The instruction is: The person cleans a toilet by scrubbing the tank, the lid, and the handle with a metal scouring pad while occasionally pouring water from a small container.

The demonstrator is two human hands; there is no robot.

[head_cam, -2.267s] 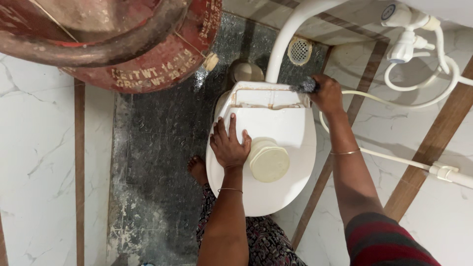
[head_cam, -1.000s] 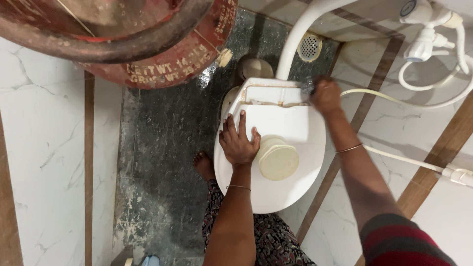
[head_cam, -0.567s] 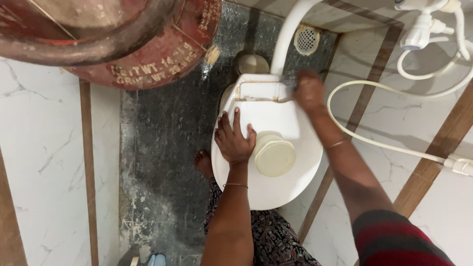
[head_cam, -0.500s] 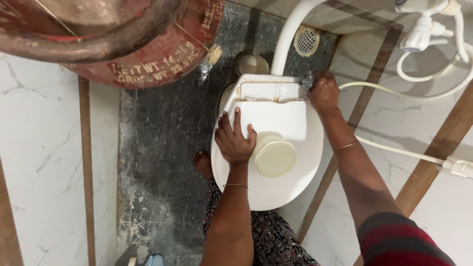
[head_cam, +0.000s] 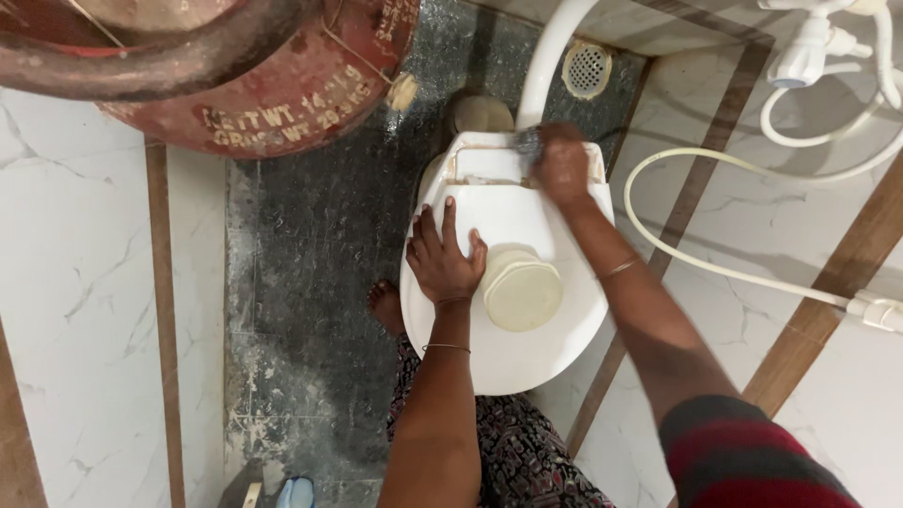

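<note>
Two bare hands work on a closed white plastic toilet lid (head_cam: 527, 362), which lies on a toilet set on a dark speckled stone floor strip (head_cam: 310, 254) between white marble tiles (head_cam: 75, 282). Largest in view, a rusty red metal gas cylinder (head_cam: 235, 66) fills the upper left corner, its rounded wall hanging over the stone strip. A curved white pipe (head_cam: 550, 56) rises from behind the rear edge of the toilet, and a thin white hose (head_cam: 715, 268) loops across the tiles to the right, leading up toward a white tap fitting (head_cam: 809, 47) in the upper right corner. A round cream-coloured plastic cap (head_cam: 522, 290) stands near the middle of the lid. The left hand (head_cam: 444, 259) lies flat and released on the left part of the lid, fingers spread, its thumb side just beside the cap. The right hand (head_cam: 562, 165) is clenched around a small dark scrubbing pad (head_cam: 527, 141), pressing it at the rear edge of the lid by the stained hinge area (head_cam: 480, 174). A round metal floor drain (head_cam: 585, 66) sits behind the toilet.
</note>
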